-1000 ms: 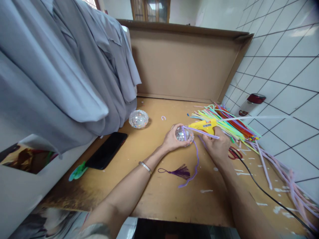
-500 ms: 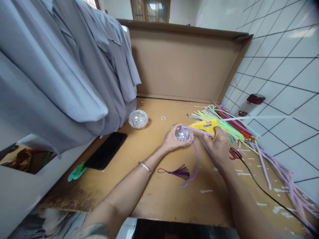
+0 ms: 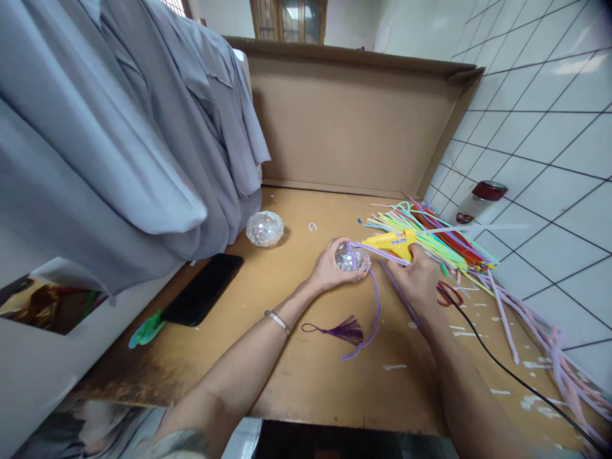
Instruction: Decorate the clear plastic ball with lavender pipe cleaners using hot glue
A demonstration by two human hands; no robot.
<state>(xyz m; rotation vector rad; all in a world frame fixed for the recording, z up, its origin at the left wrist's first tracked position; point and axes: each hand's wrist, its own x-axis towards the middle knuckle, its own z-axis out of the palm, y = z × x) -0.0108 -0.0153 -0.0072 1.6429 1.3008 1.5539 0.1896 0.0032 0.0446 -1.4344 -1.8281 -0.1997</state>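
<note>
My left hand (image 3: 333,266) is closed around a clear, bead-flecked ball (image 3: 347,257) with a purple pipe cleaner (image 3: 377,306) running over it and trailing onto the table. In my right hand (image 3: 419,274) is a yellow glue gun (image 3: 392,242), its nozzle close to the top of the ball. A purple strand stretches from the ball to the fingers of my right hand. Below the ball lies a dark purple tassel (image 3: 348,330). A similar clear round piece (image 3: 265,228) rests apart, further left.
Many coloured pipe cleaners (image 3: 430,233) lie at the right, with red-handled scissors (image 3: 450,294) and a black cord (image 3: 507,373) nearby. A phone (image 3: 203,290) and a green item (image 3: 146,329) sit at left. A glass jar (image 3: 480,201) stands by the tiles; cardboard (image 3: 349,127) lines the back.
My right hand and the glue gun have shifted very slightly, and the clear stick behind the gun sits a little differently. The ball stays in my left hand, almost unmoved.
</note>
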